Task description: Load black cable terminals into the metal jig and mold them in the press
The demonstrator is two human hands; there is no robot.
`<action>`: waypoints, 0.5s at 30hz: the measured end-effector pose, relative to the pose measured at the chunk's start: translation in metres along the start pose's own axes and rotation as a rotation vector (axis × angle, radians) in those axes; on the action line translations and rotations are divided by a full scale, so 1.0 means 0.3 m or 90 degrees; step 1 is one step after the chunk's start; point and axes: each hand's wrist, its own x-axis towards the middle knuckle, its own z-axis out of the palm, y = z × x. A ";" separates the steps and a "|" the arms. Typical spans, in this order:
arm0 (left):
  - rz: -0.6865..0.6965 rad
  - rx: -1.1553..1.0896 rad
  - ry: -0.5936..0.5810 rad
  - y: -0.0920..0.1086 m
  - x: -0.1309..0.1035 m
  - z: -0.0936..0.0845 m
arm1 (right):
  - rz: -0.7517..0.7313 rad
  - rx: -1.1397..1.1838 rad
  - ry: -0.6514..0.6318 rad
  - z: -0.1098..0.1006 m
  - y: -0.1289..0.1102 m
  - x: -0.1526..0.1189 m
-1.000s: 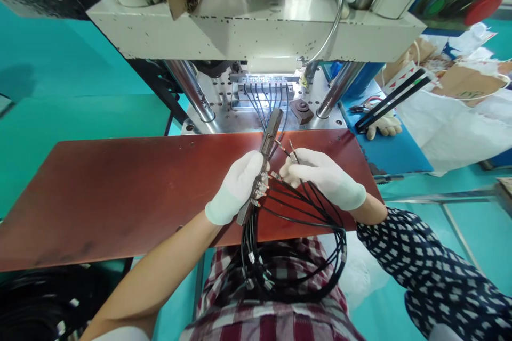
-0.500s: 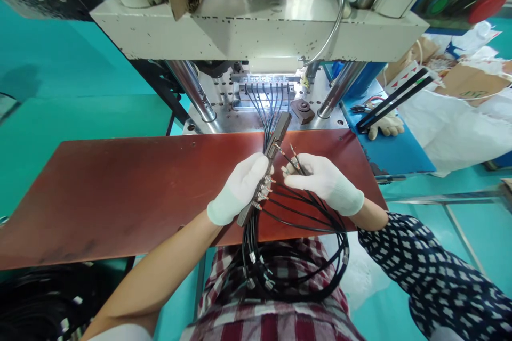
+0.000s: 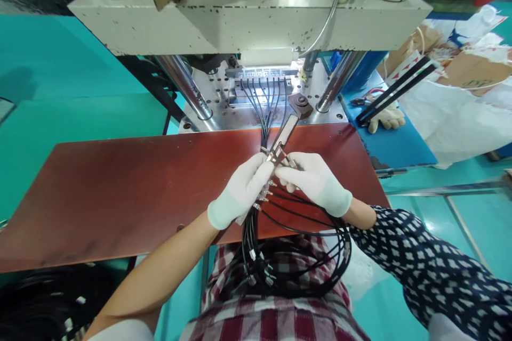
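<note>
Gloved in white, my left hand [image 3: 246,184] grips a narrow metal bar [image 3: 288,129] tilted over the board, its thumb pressed on the top face. Several cable ends with small metal connectors [image 3: 262,194] sit along the bar's right side. My right hand [image 3: 310,178], also in a white glove, is closed on a black cable whose metal end [image 3: 283,152] meets the bar beside my left thumb. Black cables [image 3: 344,240] loop from the bar down over the lap. Other cables [image 3: 264,112] run up to a lit metal fixture [image 3: 260,93] in the press.
A reddish-brown board [image 3: 120,197] lies under the hands. The press's white crossbeam [image 3: 240,26] spans above, between steel columns [image 3: 186,88]. On the blue side table [image 3: 404,144] are a glove [image 3: 386,119], pliers [image 3: 362,101] and black bars [image 3: 396,90]. More black cables [image 3: 44,298] lie lower left.
My right hand has moved left to the bar, bringing the cable end against it. My left thumb has shifted up along the bar, which shows its brighter face. The view has shifted slightly.
</note>
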 end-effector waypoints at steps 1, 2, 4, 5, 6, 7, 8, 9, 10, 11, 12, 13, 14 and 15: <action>0.015 0.054 0.015 -0.005 0.000 0.002 | -0.003 -0.009 0.005 0.005 0.001 0.000; 0.029 0.100 0.030 -0.009 -0.001 0.004 | -0.010 -0.025 0.010 0.010 0.002 0.000; 0.042 0.133 0.045 -0.015 -0.001 0.008 | -0.031 -0.064 0.025 0.018 0.004 -0.003; 0.038 0.122 0.045 -0.016 -0.001 0.010 | -0.041 -0.077 0.040 0.020 0.003 -0.005; 0.028 0.099 0.043 -0.016 -0.001 0.012 | -0.052 -0.086 0.061 0.019 0.002 -0.007; 0.012 0.070 0.039 -0.014 -0.001 0.013 | -0.062 -0.088 0.082 0.014 -0.001 -0.009; -0.003 0.039 0.038 -0.012 -0.001 0.013 | -0.072 -0.083 0.101 0.005 -0.005 -0.011; -0.019 0.006 0.043 -0.009 -0.001 0.013 | -0.080 -0.078 0.112 -0.009 -0.009 -0.013; -0.034 -0.026 0.052 -0.006 -0.002 0.012 | -0.084 -0.080 0.112 -0.026 -0.015 -0.015; -0.048 -0.059 0.066 -0.004 -0.002 0.009 | -0.084 -0.091 0.099 -0.045 -0.021 -0.017; -0.059 -0.093 0.080 -0.002 -0.003 0.006 | -0.076 -0.106 0.077 -0.065 -0.026 -0.018; -0.069 -0.126 0.094 -0.001 -0.003 0.002 | -0.062 -0.114 0.050 -0.084 -0.031 -0.019; -0.076 -0.154 0.102 -0.001 -0.004 -0.001 | -0.047 -0.114 0.024 -0.100 -0.034 -0.020; -0.078 -0.174 0.103 0.000 -0.004 -0.005 | -0.034 -0.099 -0.003 -0.112 -0.036 -0.019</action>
